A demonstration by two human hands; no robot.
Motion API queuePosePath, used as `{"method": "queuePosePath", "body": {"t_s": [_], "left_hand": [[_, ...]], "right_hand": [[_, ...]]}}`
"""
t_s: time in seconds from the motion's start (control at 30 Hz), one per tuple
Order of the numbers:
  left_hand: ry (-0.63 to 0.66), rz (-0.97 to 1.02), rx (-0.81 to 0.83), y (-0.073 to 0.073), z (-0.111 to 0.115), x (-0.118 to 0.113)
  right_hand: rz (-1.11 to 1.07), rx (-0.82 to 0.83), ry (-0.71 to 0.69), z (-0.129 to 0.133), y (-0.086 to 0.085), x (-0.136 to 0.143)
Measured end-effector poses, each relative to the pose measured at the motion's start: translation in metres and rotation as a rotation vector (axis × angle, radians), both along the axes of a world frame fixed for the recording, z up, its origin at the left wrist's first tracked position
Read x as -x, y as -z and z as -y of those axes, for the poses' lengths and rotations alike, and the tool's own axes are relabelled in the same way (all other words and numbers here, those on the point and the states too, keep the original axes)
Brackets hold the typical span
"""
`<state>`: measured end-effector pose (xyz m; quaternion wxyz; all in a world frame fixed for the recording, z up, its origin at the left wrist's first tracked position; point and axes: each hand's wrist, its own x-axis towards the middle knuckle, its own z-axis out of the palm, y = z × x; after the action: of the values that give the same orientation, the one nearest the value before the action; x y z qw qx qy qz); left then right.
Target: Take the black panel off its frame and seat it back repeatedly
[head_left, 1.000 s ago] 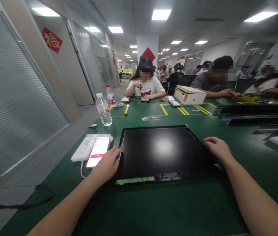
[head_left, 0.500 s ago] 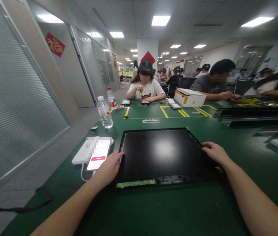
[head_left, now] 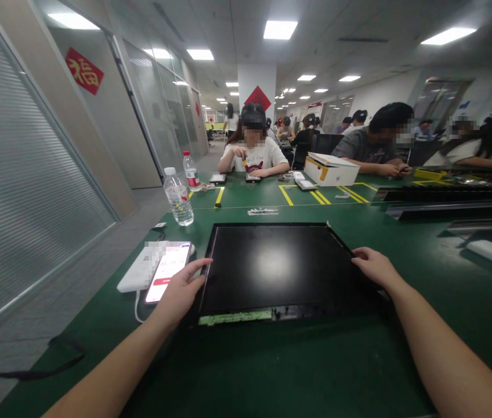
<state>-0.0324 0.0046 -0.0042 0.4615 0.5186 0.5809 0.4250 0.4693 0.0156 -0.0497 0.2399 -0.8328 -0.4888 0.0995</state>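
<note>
A black flat display panel point(head_left: 267, 270) lies on the green table in front of me. Along its near edge runs a green circuit strip point(head_left: 235, 317). My left hand point(head_left: 180, 290) is beside the panel's left side, its index finger stretched to the frame and the thumb apart from it. On the opposite side my right hand point(head_left: 374, 267) has its fingers bent at the right edge, gripping the frame; its lower fingers are partly hidden. Just left of my left hand, a lit phone point(head_left: 165, 276) rests against a white box-like device point(head_left: 135, 270) with a white cable.
Two water bottles, a clear one point(head_left: 178, 200) and a red-capped one point(head_left: 191, 171), stand at the back left. White scraps point(head_left: 263, 211) lie beyond the panel. Black metal strips point(head_left: 446, 209) are at right. Across the table, a person works near a white box point(head_left: 333, 169).
My left hand's grasp on the panel's left edge has loosened, with index finger and thumb now spread. My right hand stays at the right edge. The whole view has shifted slightly.
</note>
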Motion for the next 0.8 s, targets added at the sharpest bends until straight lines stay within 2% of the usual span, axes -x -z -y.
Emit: {"method": "queuePosePath", "body": {"t_s": [0.1,0.3,0.47,0.8], "left_hand": [[-0.071,0.166,0.072,-0.002,0.001,-0.005],[-0.191,0.304,0.203,-0.014,0.006,-0.017],[-0.165,0.365,0.272,-0.017,0.007,-0.019],[-0.072,0.418,0.325,-0.01,0.005,-0.014]], "right_hand": [[0.005,0.007,-0.001,0.0,0.0,0.0],[0.016,0.007,0.002,0.0,0.002,0.001],[0.015,0.015,-0.003,0.001,0.0,0.002],[0.022,0.015,-0.005,0.001,-0.001,0.004]]}}
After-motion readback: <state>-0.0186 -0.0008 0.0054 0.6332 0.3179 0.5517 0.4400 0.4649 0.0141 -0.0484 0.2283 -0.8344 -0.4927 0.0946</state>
